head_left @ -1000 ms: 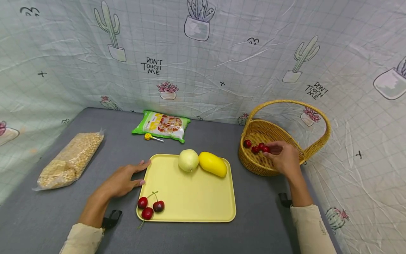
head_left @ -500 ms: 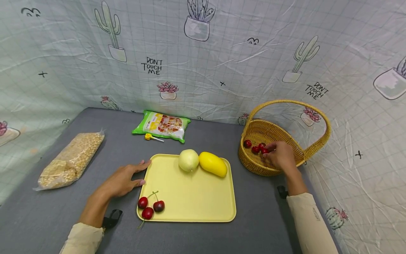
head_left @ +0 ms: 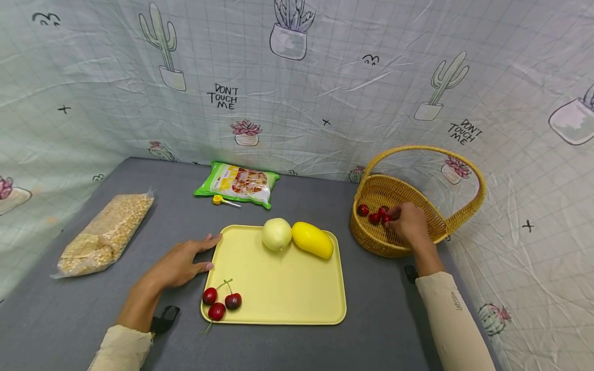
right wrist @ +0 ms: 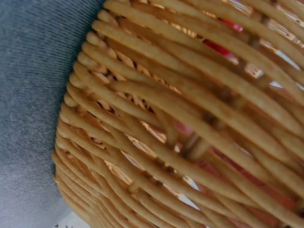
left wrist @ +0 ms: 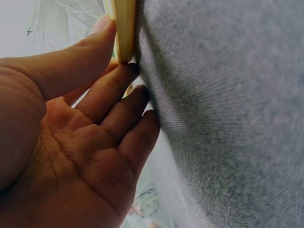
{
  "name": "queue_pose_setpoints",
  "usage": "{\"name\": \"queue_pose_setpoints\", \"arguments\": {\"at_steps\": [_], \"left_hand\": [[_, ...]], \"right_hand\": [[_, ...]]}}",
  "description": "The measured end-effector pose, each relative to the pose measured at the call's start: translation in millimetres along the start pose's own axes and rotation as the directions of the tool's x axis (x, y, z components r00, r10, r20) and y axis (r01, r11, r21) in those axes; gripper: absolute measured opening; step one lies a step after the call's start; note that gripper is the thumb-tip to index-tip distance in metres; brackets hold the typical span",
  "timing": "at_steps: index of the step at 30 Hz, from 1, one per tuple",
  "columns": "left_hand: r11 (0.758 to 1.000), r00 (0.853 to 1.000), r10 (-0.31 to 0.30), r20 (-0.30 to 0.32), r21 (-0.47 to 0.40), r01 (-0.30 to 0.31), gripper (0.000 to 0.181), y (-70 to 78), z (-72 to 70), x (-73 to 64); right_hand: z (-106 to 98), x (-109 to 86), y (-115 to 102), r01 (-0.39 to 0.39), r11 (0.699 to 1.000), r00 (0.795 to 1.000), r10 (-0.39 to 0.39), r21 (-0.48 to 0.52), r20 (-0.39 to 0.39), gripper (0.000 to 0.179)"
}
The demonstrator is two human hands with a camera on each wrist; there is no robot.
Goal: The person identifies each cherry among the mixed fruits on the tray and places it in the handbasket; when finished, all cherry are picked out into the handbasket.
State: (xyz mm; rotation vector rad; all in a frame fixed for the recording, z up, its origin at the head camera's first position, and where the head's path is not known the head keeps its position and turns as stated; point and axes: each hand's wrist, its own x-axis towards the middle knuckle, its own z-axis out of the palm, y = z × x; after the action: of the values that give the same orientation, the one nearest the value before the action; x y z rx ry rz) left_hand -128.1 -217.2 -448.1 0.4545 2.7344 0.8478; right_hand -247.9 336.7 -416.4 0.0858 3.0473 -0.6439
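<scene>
Cactus-printed cloth [head_left: 297, 77] hangs behind a grey table [head_left: 380, 319]. At right, inside the wicker basket [head_left: 371, 242], the right hand [head_left: 410, 224] pinches a red cherry [head_left: 386, 219] near three loose cherries [head_left: 374, 219]. Left of it, the left hand [head_left: 178, 263], fingers spread, touches the left edge of a yellow tray [head_left: 283, 288] bearing two fruits [head_left: 313, 240] and three stemmed cherries [head_left: 216, 311]. Farther left lies a kernel bag [head_left: 109, 232]; at the far side, a green packet [head_left: 238, 183].

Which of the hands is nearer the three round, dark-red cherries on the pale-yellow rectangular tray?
Left. The left hand touches the left edge of the tray, just beyond those cherries; the right hand is past the tray's right side, inside the golden woven basket.
</scene>
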Motion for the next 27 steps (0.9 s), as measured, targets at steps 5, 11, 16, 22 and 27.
{"name": "queue_pose_setpoints", "arguments": {"at_steps": [5, 11, 16, 22, 27], "left_hand": [[1.000, 1.000, 0.001, -0.005, -0.002, -0.001, 0.072, 0.2, 0.0, -0.1], [1.000, 1.000, 0.005, -0.005, 0.000, -0.005, 0.072, 0.0, -0.3, 0.4], [1.000, 1.000, 0.009, -0.007, 0.004, -0.009, 0.072, 0.2, -0.4, 0.5], [1.000, 1.000, 0.011, -0.011, 0.007, -0.011, 0.073, -0.5, 0.0, 0.2], [1.000, 1.000, 0.002, -0.001, 0.013, -0.002, 0.073, -0.6, 0.1, 0.5]], "right_hand": [[2, -0.6, -1, 0.001, 1.000, 1.000, -0.001, 0.004, -0.007, 0.029], [0, -10.1, -9, 0.043, 0.999, 0.997, -0.042, 0.015, -0.072, 0.029], [-4, -23.5, -22, 0.126, 0.991, 0.979, -0.118, 0.044, -0.165, 0.029], [-5, -42.3, -45, 0.284, 0.956, 0.912, -0.243, 0.081, -0.329, 0.029], [-4, -59.3, -66, 0.404, 0.912, 0.842, -0.339, 0.074, -0.420, 0.031]]}}
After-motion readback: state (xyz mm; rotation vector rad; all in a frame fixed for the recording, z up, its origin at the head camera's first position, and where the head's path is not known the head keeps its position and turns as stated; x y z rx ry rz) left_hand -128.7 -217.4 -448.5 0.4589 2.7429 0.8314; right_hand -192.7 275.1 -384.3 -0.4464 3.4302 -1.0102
